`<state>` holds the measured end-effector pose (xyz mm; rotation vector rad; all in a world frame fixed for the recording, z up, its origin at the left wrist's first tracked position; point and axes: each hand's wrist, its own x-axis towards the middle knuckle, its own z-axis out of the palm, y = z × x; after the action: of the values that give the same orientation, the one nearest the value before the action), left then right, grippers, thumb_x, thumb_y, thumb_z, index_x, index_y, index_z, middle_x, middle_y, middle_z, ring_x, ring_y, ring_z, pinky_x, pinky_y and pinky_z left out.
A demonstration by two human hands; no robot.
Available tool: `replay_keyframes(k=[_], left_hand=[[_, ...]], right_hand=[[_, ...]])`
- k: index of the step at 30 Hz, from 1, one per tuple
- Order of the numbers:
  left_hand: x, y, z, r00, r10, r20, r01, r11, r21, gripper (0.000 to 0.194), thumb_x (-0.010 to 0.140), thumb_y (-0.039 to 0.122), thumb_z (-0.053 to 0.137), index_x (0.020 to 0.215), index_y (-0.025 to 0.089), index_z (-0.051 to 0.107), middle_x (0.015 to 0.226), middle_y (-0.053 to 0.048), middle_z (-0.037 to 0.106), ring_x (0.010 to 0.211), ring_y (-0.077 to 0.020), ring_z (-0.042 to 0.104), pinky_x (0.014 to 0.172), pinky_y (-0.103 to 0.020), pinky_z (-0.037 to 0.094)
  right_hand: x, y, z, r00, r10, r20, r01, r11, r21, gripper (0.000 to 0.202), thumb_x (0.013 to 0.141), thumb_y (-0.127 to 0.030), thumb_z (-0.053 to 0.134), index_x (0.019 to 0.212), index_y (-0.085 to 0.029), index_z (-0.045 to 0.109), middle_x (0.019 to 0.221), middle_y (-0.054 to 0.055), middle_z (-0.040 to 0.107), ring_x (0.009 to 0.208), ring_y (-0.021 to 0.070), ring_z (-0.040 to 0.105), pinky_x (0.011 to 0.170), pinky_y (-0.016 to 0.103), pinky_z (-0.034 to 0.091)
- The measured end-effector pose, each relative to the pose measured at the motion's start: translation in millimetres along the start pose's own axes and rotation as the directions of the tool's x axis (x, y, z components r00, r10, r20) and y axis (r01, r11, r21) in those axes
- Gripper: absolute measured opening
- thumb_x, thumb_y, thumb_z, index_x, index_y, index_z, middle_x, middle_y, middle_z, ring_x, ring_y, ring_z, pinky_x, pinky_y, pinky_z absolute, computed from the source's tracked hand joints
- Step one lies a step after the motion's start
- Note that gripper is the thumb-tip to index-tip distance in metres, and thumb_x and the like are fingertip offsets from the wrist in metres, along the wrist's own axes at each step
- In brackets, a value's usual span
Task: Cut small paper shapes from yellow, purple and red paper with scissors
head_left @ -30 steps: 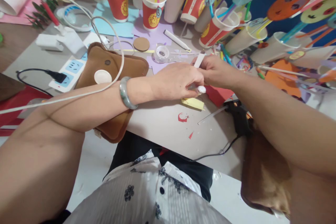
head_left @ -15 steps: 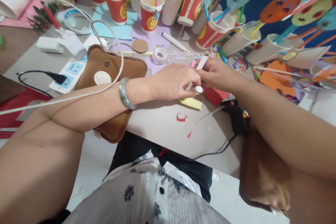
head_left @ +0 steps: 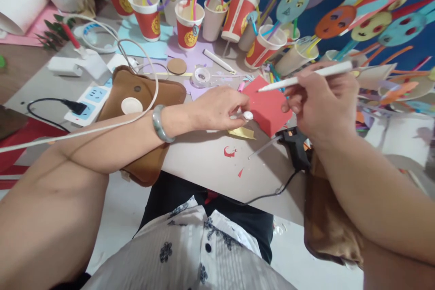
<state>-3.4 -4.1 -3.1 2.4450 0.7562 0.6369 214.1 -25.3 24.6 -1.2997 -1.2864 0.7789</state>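
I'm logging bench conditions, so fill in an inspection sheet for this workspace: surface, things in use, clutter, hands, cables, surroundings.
Surface: pale table, red scraps near the front edge.
Things in use: white pen, its tip at the red paper, contact unclear.
Clutter: tape roll, yellow paper, black glue gun.
Hands: right hand grips the white pen; left hand pinches a small white item, identity unclear.
Cables: black cord from the glue gun; white cable looping over the brown pouch at left.
Surroundings: paper cups and paper faces behind.
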Motion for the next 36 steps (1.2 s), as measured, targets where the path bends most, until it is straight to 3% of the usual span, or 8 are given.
replay_keyframes(k=[3, 7, 11, 15, 20, 27, 31, 36], left_hand=[[0, 1, -3.6, 0.995, -0.023, -0.093, 0.017, 0.998, -0.065, 0.018, 0.087, 0.035, 0.06, 0.091, 0.02, 0.069, 0.073, -0.004, 0.068, 0.069, -0.0162, 0.06, 0.065, -0.03, 0.044], [0, 1, -8.8, 0.971, -0.054, -0.235, 0.037, 0.996, -0.078, 0.016, 0.09, 0.035, 0.057, 0.099, 0.023, 0.064, 0.092, -0.007, 0.07, 0.078, -0.0172, 0.061, 0.065, -0.031, 0.047], [0, -2, -10.8, 0.948, -0.041, -0.316, 0.032, 0.999, -0.034, 0.014, 0.091, 0.03, 0.057, 0.101, 0.021, 0.059, 0.105, -0.011, 0.067, 0.087, -0.0175, 0.062, 0.067, -0.029, 0.048], [2, -12, -6.4, 0.941, 0.024, -0.337, -0.025, 1.0, 0.001, 0.008, 0.09, 0.021, 0.056, 0.098, 0.019, 0.057, 0.108, -0.009, 0.064, 0.087, -0.0154, 0.061, 0.073, -0.028, 0.05], [5, -27, 2.6, 0.938, 0.079, -0.338, -0.064, 0.996, 0.055, 0.011, 0.089, 0.012, 0.054, 0.097, 0.017, 0.058, 0.103, -0.006, 0.062, 0.084, -0.0134, 0.061, 0.08, -0.028, 0.051], [8, -38, 3.6, 0.947, 0.026, -0.322, -0.004, 0.998, 0.07, 0.003, 0.09, 0.018, 0.058, 0.091, 0.017, 0.055, 0.092, -0.005, 0.066, 0.084, -0.016, 0.061, 0.078, -0.029, 0.049], [9, -42, 2.4, 0.933, 0.011, -0.359, 0.012, 0.998, 0.063, 0.005, 0.094, 0.023, 0.054, 0.094, 0.018, 0.053, 0.096, -0.005, 0.068, 0.086, -0.0157, 0.062, 0.079, -0.029, 0.05], [9, -42, 0.7, 0.934, -0.004, -0.356, 0.028, 0.998, 0.063, 0.016, 0.098, 0.034, 0.051, 0.096, 0.018, 0.054, 0.097, -0.006, 0.069, 0.086, -0.0161, 0.063, 0.081, -0.03, 0.051]], right_hand=[[-27, -13, -6, 1.0, -0.02, 0.003, 0.02, 1.0, -0.007, 0.009, 0.091, -0.038, 0.068, 0.095, -0.031, 0.064, 0.075, 0.001, 0.074, 0.043, 0.015, 0.057, 0.043, 0.033, 0.049], [-59, -10, -11, 0.993, -0.067, 0.094, 0.08, 0.986, -0.144, 0.006, 0.094, -0.034, 0.064, 0.1, -0.033, 0.066, 0.081, 0.002, 0.075, 0.063, 0.023, 0.072, 0.06, 0.04, 0.057], [-66, 7, -10, 0.939, -0.243, 0.245, 0.328, 0.847, -0.417, 0.02, 0.084, -0.027, 0.071, 0.101, -0.032, 0.063, 0.088, 0.002, 0.075, 0.083, 0.0282, 0.074, 0.077, 0.045, 0.057], [-61, 26, -9, 0.866, -0.206, 0.456, 0.448, 0.724, -0.525, 0.023, 0.083, -0.023, 0.069, 0.101, -0.029, 0.056, 0.095, 0.005, 0.076, 0.087, 0.0298, 0.071, 0.08, 0.046, 0.051], [-60, 41, -7, 0.835, -0.114, 0.538, 0.474, 0.644, -0.6, 0.029, 0.081, -0.023, 0.067, 0.104, -0.024, 0.05, 0.097, 0.009, 0.074, 0.091, 0.0324, 0.069, 0.083, 0.045, 0.046], [-62, 42, -5, 0.863, -0.086, 0.498, 0.362, 0.792, -0.491, 0.024, 0.079, -0.012, 0.06, 0.095, -0.025, 0.046, 0.084, 0.003, 0.067, 0.075, 0.0232, 0.065, 0.074, 0.038, 0.048], [-62, 36, -5, 0.936, -0.081, 0.342, 0.203, 0.919, -0.338, 0.027, 0.078, -0.017, 0.065, 0.093, -0.026, 0.044, 0.08, -0.001, 0.062, 0.068, 0.0169, 0.06, 0.056, 0.028, 0.047], [-59, 34, -4, 0.982, -0.038, 0.184, 0.071, 0.982, -0.176, 0.033, 0.073, -0.02, 0.073, 0.091, -0.026, 0.045, 0.08, -0.003, 0.058, 0.069, 0.0139, 0.06, 0.055, 0.025, 0.048]])
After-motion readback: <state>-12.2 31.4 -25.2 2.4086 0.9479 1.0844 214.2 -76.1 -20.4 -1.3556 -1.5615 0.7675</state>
